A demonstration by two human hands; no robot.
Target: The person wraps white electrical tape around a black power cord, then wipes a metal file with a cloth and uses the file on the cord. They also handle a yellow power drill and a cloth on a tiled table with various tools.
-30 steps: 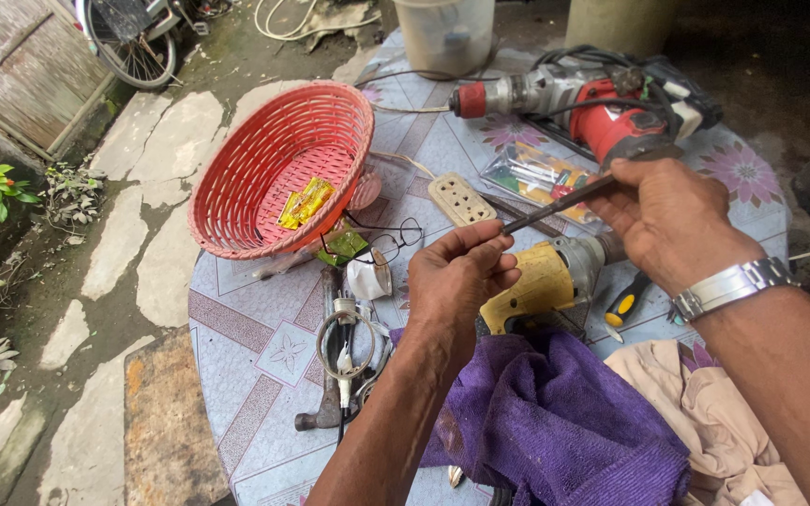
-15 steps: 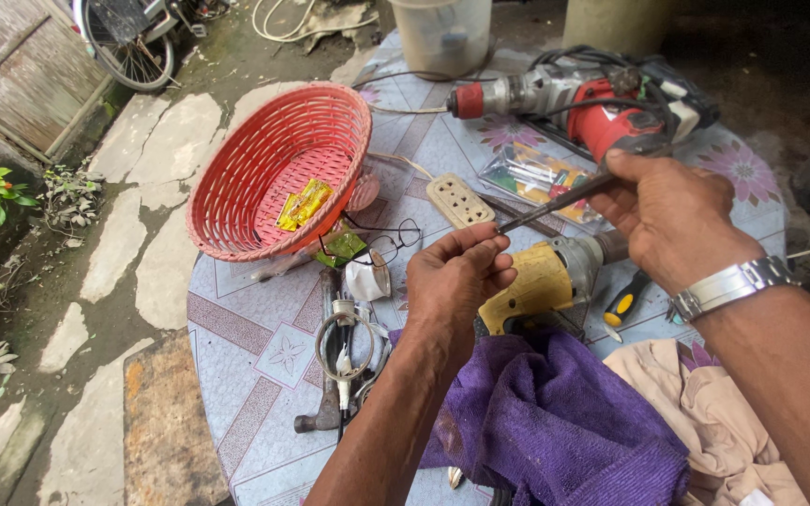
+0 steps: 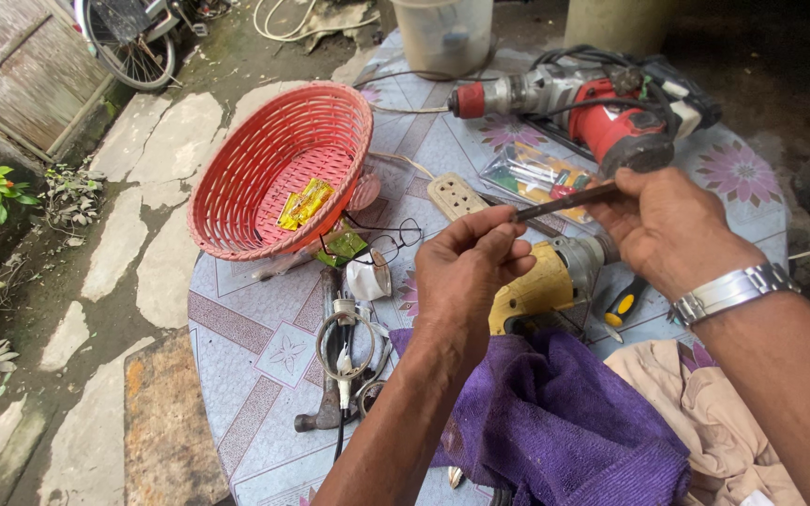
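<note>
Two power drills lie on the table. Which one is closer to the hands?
The yellow drill, lying just under both hands beside the purple cloth. The red drill lies farther back.

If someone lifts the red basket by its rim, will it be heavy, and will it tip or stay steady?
Probably light: the basket is open plastic weave and holds only small yellow packets. It may flex somewhat at the rim. It already sits tilted on the table, so a push could likely rock or slide it easily.

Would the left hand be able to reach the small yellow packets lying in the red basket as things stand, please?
Probably yes: the red basket lies open-topped just beyond the left hand, with nothing over the yellow packets. But that hand is pinching the dark rod, so it isn't free.
</note>
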